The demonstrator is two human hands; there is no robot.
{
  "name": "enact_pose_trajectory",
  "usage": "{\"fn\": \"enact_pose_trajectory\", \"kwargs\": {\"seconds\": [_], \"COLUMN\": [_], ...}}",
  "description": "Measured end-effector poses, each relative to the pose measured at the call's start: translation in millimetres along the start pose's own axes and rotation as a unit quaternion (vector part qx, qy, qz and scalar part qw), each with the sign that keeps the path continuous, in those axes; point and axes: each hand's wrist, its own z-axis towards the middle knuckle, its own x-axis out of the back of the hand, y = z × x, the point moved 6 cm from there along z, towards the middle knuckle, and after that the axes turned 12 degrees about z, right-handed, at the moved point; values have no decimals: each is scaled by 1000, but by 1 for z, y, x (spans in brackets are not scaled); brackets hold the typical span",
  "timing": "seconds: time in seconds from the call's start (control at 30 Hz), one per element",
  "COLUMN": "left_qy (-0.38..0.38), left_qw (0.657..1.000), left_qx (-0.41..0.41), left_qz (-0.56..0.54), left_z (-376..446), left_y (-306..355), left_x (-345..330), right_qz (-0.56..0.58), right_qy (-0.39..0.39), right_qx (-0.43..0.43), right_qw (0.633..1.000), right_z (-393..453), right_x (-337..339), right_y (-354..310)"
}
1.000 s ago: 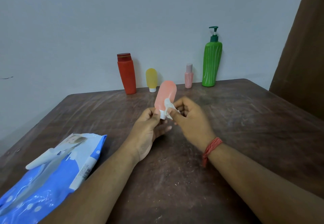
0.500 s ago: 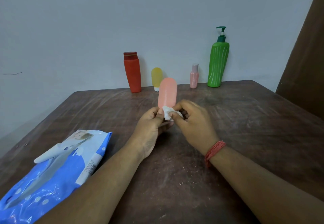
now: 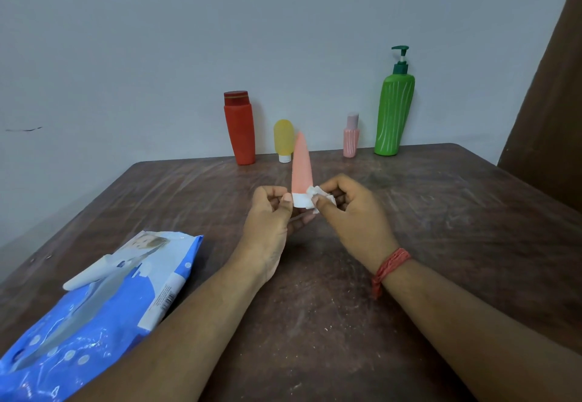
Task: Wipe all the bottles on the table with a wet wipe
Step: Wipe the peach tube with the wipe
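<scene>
Wipes pack (image 3: 94,301): laid at the near-left corner of the table (image 3: 456,228), its flap lifted; untouched by either hand.

Left hand (image 3: 271,222): raised above the middle of the table; thumb and curled fingers are clamped on the white cap end of the pink tube (image 3: 301,165), which is thereby held clear of the tabletop.

Pink tube: held upright, cap down and flat tip up, its long axis pointing up and away toward the far edge; seen edge-on, so it looks narrow and tapered. The bare body rises directly above both grips.

Wipe (image 3: 319,198): bunched small and white, pressed against the cap's right side, just beside the left thumb.

Right hand (image 3: 349,212): fingers and thumb are closed in a pinch on the wipe, touching the tube only through it; both hands are equally close to the tube, one on each side of the cap.

Deciding relation: the unwiped length is judged to lie upward from the wipe, along the tube's axis, so a stroke toward the tip would be called for while the cap grip is kept firm.

Far edge, left to right: red bottle (image 3: 240,129), yellow tube (image 3: 283,138) partly behind the pink tip, small pink bottle (image 3: 351,135), green pump bottle (image 3: 394,108); all stand upright against the wall, well apart from the hands. Whether any has been wiped cannot be told.
</scene>
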Motion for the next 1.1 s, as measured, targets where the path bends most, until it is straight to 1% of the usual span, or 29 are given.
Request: {"fn": "enact_pose_trajectory", "kwargs": {"seconds": [0.07,0.13,0.2,0.27,0.4,0.63,0.73,0.83,0.97,1.1], "left_qy": [-30,-68,-78,-73,-68,-101,-113,-118,-110,-107], "left_qw": [999,997,997,996,992,988,990,992,994,994], "left_qx": [-12,-13,-2,15,34,35,30,8,-3,-21], "left_qz": [23,13,-15,-53,-99,-111,-80,-40,-28,-16], "left_z": [-4,-10,-11,-9,-2,-3,-6,-8,-8,-8], "left_y": [1,0,-1,-1,-2,0,-1,-2,-1,1], "left_x": [-5,-13,-16,-13,-6,-10,-13,-16,-13,-14], "right_qz": [-31,-58,-86,-97,-86,-49,-44,-52,-64,-1], "right_qy": [24,31,17,17,40,58,57,49,32,35], "right_qx": [29,68,113,130,97,55,49,55,41,-9], "right_qw": [999,995,990,987,991,996,996,996,997,999], "right_z": [-1,-2,-4,-4,-2,-1,-2,-2,-3,-1], "right_x": [2,2,-1,-1,5,7,7,5,2,4], "right_y": [-5,-13,-21,-24,-18,-15,-14,-16,-13,-6]}}
